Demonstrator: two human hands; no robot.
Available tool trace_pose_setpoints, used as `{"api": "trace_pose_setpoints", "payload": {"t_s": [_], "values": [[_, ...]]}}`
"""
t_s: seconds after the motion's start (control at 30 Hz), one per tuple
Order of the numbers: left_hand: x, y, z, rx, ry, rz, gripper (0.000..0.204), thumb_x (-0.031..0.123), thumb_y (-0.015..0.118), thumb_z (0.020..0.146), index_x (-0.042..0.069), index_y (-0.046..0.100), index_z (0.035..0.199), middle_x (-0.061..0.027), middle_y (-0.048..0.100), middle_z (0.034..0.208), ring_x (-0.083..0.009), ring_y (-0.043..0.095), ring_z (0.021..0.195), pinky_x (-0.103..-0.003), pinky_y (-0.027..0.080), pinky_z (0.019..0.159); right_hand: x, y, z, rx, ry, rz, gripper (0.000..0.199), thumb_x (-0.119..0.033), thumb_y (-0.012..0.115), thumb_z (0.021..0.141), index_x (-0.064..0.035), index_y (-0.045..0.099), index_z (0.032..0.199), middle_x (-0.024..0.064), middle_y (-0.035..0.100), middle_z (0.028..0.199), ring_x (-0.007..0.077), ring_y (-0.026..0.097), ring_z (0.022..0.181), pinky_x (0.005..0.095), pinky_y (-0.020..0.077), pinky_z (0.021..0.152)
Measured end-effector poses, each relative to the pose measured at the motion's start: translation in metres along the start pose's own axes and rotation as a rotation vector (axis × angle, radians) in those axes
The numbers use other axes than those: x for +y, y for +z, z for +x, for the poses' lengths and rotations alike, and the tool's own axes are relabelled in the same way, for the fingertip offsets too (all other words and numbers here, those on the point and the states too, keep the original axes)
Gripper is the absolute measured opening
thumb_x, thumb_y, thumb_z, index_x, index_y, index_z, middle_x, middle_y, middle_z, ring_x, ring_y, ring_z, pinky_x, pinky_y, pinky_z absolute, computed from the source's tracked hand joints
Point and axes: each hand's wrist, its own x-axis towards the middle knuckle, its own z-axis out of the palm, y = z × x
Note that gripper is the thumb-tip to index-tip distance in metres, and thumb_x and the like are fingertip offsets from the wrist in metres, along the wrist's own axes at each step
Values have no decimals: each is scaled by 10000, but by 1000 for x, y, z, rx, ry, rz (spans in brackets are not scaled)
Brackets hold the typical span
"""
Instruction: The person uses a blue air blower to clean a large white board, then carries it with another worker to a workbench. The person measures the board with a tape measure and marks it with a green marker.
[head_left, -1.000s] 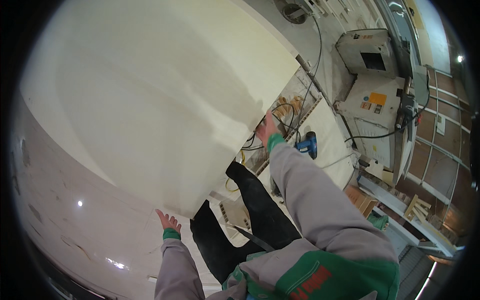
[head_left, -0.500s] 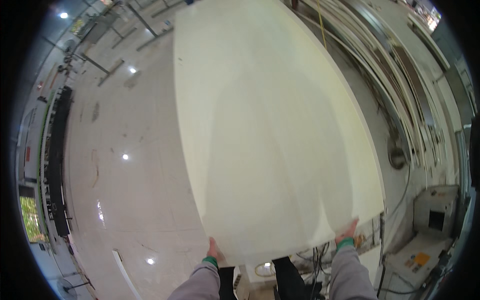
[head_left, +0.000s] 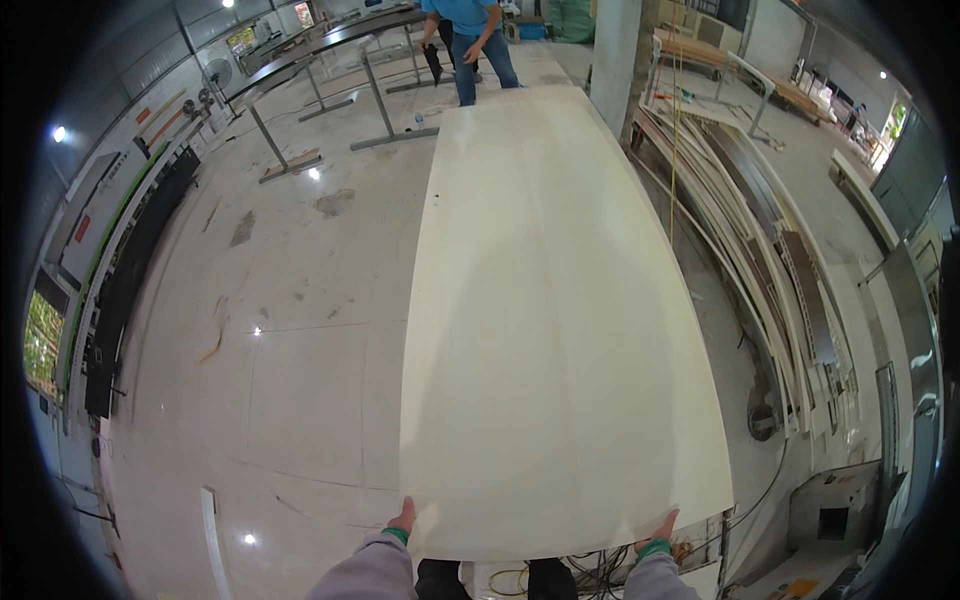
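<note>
A large pale cream board (head_left: 560,330) stretches away from me, long and flat, its near edge just in front of my legs. My left hand (head_left: 403,515) grips its left side by the near corner. Close to the opposite near corner, my right hand (head_left: 660,528) holds the near edge. Both hands are closed on the board, with most of the fingers hidden beneath it. At the far end stands a person in a blue shirt (head_left: 462,14) and jeans; whether that person touches the board I cannot tell.
Long stacked strips and panels (head_left: 765,230) lie along the right, beside a pillar (head_left: 615,60). Cables (head_left: 600,575) hang below the near edge. A grey box-shaped machine (head_left: 835,510) sits at lower right. Metal-legged tables (head_left: 375,100) stand far left; a white strip (head_left: 213,540) lies on the floor.
My view has lifted, so the board's far end, the person there and the tables now show. Both hands keep their hold and appear lower in the picture.
</note>
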Motion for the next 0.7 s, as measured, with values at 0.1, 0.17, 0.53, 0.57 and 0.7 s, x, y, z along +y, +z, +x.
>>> {"api": "trace_pose_setpoints", "payload": {"t_s": [0.1,0.17,0.53,0.57,0.7], "values": [[4,-21,-6,1,-5,-14,1273,954,252,780,-116,413,1450,-317,432,1485,-387,361,1445,-407,261,1197,1,10,-19,3,-13,-9,830,-731,372,963,-132,359,1539,109,468,1510,341,474,1346,513,413,1108],[8,-32,-11,2,0,-23,1276,955,252,777,-117,412,1450,-321,420,1492,-392,350,1451,-409,255,1201,0,14,-28,39,-5,-24,828,-726,377,963,-130,360,1538,107,471,1508,341,472,1346,522,411,1103],[20,-63,-38,-27,52,-71,1278,952,248,778,-121,393,1457,-327,371,1525,-407,302,1476,-421,228,1217,-6,28,-61,-90,68,-79,804,-738,434,931,-179,411,1508,82,501,1485,362,507,1293,586,428,1049],[20,-66,-39,-26,57,-67,1278,952,249,779,-122,393,1457,-326,369,1526,-407,299,1477,-420,228,1217,-6,28,-63,-33,57,-106,795,-734,436,934,-183,414,1506,81,503,1483,365,510,1289,588,434,1042],[24,-78,-49,-20,74,-28,1277,950,253,780,-127,394,1453,-328,366,1527,-409,294,1479,-416,231,1216,-7,28,-67,-103,81,-87,768,-716,435,949,-183,420,1503,84,503,1483,372,509,1287,597,440,1027]]}}
